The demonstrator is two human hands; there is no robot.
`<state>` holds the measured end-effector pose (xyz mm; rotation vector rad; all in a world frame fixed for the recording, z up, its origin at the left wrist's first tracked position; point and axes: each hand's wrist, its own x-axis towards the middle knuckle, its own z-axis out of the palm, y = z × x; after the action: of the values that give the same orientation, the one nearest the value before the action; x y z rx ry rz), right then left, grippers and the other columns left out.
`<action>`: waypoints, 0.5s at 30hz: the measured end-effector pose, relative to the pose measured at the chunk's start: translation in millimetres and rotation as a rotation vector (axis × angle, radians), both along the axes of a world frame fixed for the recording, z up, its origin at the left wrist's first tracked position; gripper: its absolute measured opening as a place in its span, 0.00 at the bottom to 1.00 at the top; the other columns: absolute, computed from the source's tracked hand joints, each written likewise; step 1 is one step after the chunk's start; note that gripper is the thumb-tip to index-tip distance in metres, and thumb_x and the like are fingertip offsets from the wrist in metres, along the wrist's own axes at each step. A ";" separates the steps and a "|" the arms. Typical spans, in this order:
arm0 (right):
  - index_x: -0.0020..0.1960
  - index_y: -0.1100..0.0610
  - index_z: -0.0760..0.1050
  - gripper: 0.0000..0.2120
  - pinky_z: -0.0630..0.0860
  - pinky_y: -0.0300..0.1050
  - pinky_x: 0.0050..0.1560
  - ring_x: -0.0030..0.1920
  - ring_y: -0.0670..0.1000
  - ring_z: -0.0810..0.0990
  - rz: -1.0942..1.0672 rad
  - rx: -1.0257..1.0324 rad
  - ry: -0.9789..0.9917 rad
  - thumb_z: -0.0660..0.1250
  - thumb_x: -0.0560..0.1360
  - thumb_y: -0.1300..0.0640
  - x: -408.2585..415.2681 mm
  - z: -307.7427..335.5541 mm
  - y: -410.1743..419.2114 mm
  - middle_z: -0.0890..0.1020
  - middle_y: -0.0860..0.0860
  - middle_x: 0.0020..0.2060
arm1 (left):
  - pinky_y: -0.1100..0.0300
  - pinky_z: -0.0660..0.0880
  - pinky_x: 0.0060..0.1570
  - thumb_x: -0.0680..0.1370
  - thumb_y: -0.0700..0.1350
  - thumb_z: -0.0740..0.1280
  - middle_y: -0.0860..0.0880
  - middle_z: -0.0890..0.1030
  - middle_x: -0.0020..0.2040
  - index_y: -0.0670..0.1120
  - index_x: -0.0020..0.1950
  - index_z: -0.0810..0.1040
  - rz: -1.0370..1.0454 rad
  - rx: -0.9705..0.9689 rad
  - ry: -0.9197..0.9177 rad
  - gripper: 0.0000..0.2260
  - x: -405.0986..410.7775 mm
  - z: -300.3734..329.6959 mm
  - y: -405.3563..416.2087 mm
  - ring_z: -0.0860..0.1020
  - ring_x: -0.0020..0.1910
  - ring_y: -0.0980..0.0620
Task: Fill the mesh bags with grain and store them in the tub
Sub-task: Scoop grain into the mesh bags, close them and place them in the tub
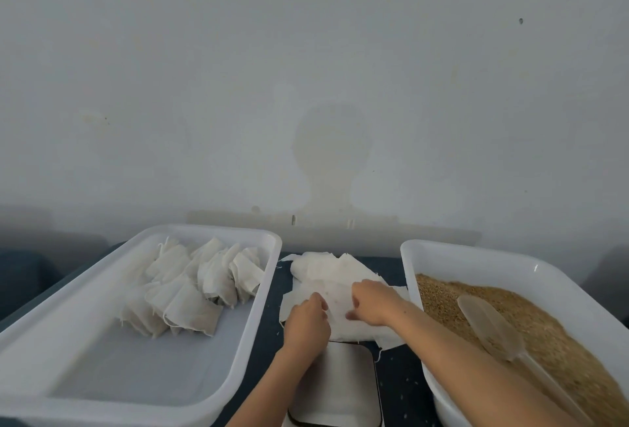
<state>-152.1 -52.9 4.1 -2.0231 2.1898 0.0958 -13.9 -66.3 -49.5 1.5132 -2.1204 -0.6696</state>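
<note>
A pile of flat empty white mesh bags (332, 275) lies on the dark table between two tubs. My left hand (306, 321) and my right hand (372, 302) both pinch the top bag of the pile near its front edge. The white tub (252, 317) on the left holds several filled mesh bags (194, 287) stacked at its far end. The white tub (406, 256) on the right is full of brown grain (544, 334), with a translucent plastic scoop (490, 328) lying on the grain.
A small scale with a pale square platform (340, 382) sits at the table's front edge, just below my hands. Loose grains dot the dark tabletop (398, 379). A plain grey wall (306, 86) rises right behind the table.
</note>
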 end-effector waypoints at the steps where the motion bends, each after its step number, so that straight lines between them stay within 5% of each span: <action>1: 0.52 0.60 0.74 0.12 0.71 0.47 0.51 0.53 0.57 0.76 0.008 0.028 0.013 0.65 0.76 0.51 2.1 -5.5 0.5 0.77 0.55 0.52 | 0.56 0.72 0.49 0.77 0.38 0.56 0.45 0.79 0.56 0.44 0.58 0.67 0.013 0.023 -0.035 0.10 -3.9 0.1 -1.6 0.76 0.54 0.45; 6: 0.62 0.62 0.72 0.14 0.70 0.47 0.58 0.60 0.58 0.74 0.014 0.087 -0.037 0.63 0.77 0.60 0.4 -21.7 0.7 0.75 0.58 0.61 | 0.53 0.72 0.54 0.78 0.49 0.63 0.41 0.77 0.59 0.39 0.67 0.59 0.057 0.162 -0.052 0.24 -23.8 1.6 -9.7 0.76 0.58 0.42; 11: 0.64 0.60 0.68 0.18 0.69 0.47 0.58 0.60 0.57 0.73 0.039 0.025 -0.184 0.66 0.75 0.63 -11.9 -22.0 4.6 0.73 0.58 0.62 | 0.54 0.73 0.54 0.76 0.49 0.67 0.44 0.78 0.56 0.42 0.63 0.63 0.162 0.145 0.032 0.21 -31.3 0.4 -11.5 0.77 0.56 0.44; 13: 0.65 0.57 0.66 0.24 0.70 0.48 0.59 0.60 0.56 0.72 0.085 -0.011 -0.237 0.70 0.72 0.62 -17.4 -17.9 7.5 0.71 0.55 0.62 | 0.54 0.75 0.52 0.76 0.44 0.67 0.46 0.80 0.49 0.41 0.61 0.64 0.188 0.239 0.310 0.19 -31.4 6.6 -10.6 0.80 0.48 0.45; 15: 0.65 0.54 0.66 0.26 0.71 0.49 0.60 0.60 0.53 0.72 0.144 -0.083 -0.289 0.73 0.71 0.59 -23.7 -8.2 13.7 0.71 0.52 0.62 | 0.58 0.78 0.38 0.77 0.38 0.65 0.46 0.78 0.40 0.41 0.60 0.63 0.210 0.370 0.679 0.16 -30.4 21.5 -8.6 0.79 0.36 0.49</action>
<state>-175.8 -39.2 -4.1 -2.0856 1.9013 -0.2589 -44.3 -74.9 -28.0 1.3838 -1.3581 -1.3241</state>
